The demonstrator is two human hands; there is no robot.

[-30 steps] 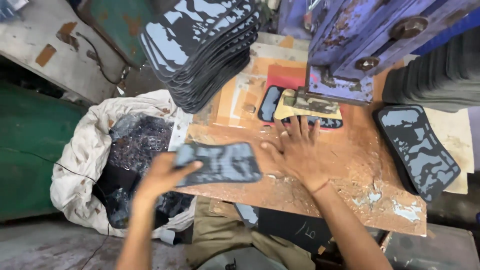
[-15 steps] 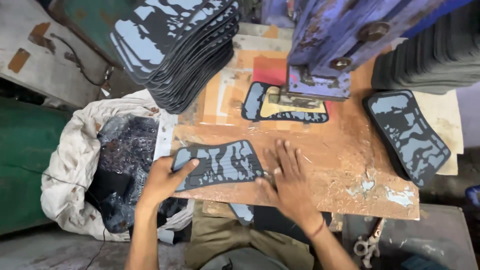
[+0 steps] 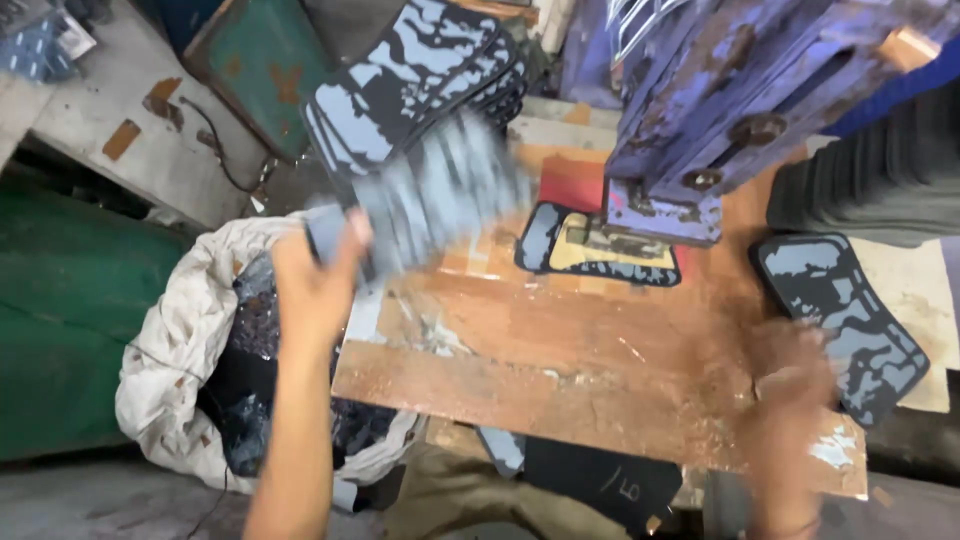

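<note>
Lifting a patterned sheet [image 3: 440, 200], left hand [image 3: 315, 285] hovers above worn wooden board [image 3: 560, 360].

Left hand [image 3: 315, 275] gripping patterned sheet [image 3: 440, 195] — blurred, above worn board [image 3: 560, 370]

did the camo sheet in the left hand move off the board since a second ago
Yes. The left hand has lifted the camo sheet off the wooden board, up toward the stack.

I am seeing a worn wooden worktop [image 3: 600, 370] carrying a stack of camouflage sheets [image 3: 420, 70], a cutting die on one sheet [image 3: 600, 250] (under the press), and another sheet [image 3: 850, 320].
</note>
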